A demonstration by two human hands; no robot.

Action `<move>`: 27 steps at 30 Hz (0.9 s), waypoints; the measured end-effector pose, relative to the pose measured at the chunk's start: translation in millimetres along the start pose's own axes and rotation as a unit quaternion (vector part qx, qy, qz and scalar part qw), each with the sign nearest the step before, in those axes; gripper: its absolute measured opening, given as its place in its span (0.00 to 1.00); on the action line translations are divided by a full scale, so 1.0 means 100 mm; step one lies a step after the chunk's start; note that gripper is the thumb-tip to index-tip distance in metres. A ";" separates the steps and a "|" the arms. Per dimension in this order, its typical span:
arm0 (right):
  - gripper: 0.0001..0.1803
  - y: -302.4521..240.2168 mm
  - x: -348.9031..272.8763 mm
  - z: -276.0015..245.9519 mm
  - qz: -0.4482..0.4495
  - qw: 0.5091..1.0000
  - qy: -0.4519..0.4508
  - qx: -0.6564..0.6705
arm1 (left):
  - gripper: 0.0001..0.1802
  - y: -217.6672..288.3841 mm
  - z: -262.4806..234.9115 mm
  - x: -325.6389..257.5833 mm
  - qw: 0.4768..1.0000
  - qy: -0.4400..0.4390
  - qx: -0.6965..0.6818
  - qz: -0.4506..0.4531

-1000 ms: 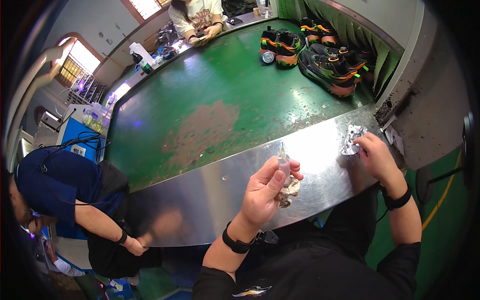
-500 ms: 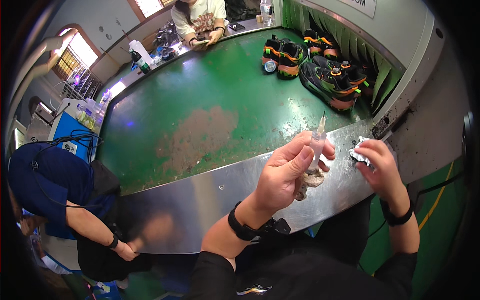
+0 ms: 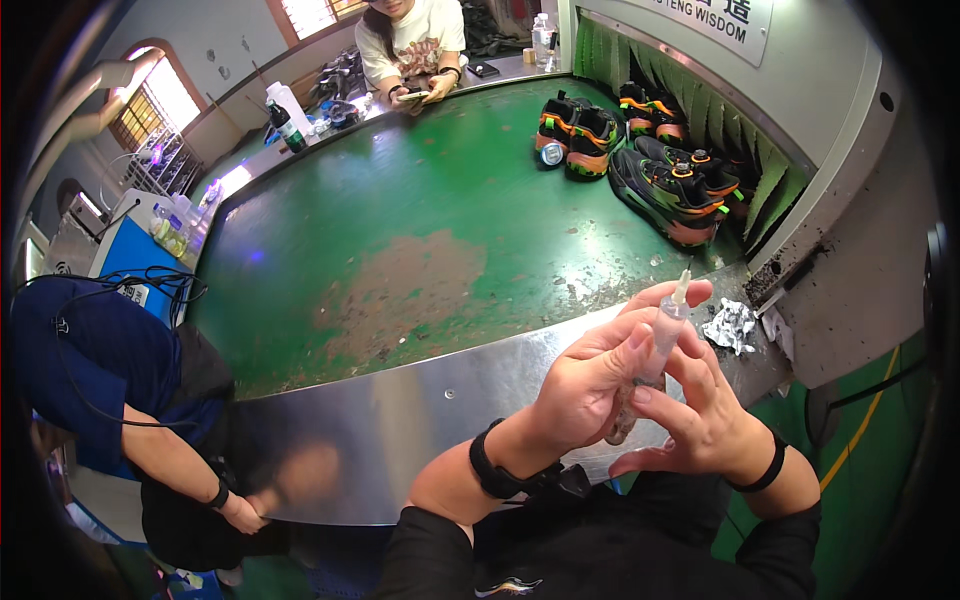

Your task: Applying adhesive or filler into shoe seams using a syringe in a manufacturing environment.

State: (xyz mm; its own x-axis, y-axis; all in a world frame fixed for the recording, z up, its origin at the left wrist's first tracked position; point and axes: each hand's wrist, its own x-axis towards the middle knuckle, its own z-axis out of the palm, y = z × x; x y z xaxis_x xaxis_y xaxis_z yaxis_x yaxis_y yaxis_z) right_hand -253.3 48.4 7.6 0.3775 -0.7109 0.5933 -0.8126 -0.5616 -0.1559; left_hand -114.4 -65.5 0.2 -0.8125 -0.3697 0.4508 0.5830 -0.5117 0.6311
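Left hand (image 3: 580, 392) closed around a clear syringe (image 3: 662, 342), thumb on the near side of the barrel; syringe tilted, pale nozzle (image 3: 682, 288) pointing up and away toward the table's far right corner. Syringe is held in the air above the metal near edge of the table (image 3: 400, 420), toward that edge's right end. Right hand (image 3: 712, 425) is at the syringe's lower end, fingers bent and spread, thumb apart from them; cannot tell whether it grips the barrel or only touches it. A brownish-white lump (image 3: 622, 424) shows under the left hand, mostly hidden. Crumpled silvery foil (image 3: 730, 327) lies on the metal strip near the table's near right corner, just beside the right hand and apart from it. Black-and-orange shoes (image 3: 672, 190) stand on the green top by the right edge, in front of green curtain strips (image 3: 785, 200); one at the left of the group bears a round blue-and-white piece (image 3: 551, 154). Worn brown patch (image 3: 405, 290) nearer the near edge. Bottles (image 3: 286, 128) stand along the far left edge. At the far edge, a person in a white shirt (image 3: 425, 45) holds a phone (image 3: 411, 96).
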 end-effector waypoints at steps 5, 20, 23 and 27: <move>0.46 0.03 -0.03 0.12 -0.004 0.999 0.026 0.030 | 0.26 0.00 -0.01 -0.01 0.999 -0.004 -0.046 -0.020; 0.43 0.06 0.02 0.38 -0.004 0.995 0.080 -0.067 | 0.26 0.00 -0.10 0.07 0.997 0.007 -0.072 -0.023; 0.38 0.04 0.04 0.42 -0.013 0.992 0.091 -0.083 | 0.24 0.00 -0.10 0.06 0.997 -0.011 -0.065 0.039; 0.34 0.08 0.06 0.49 -0.025 0.988 0.129 -0.086 | 0.26 0.03 -0.07 0.07 1.000 0.019 -0.006 0.021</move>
State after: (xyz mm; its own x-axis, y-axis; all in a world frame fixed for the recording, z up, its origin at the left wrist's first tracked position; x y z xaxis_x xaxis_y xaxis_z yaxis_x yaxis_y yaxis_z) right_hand -236.0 18.8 -28.8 0.3116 -0.5399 0.7819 -0.8673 -0.4978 0.0020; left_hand -118.2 -75.2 1.0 -0.7870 -0.4202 0.4517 0.6164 -0.5041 0.6049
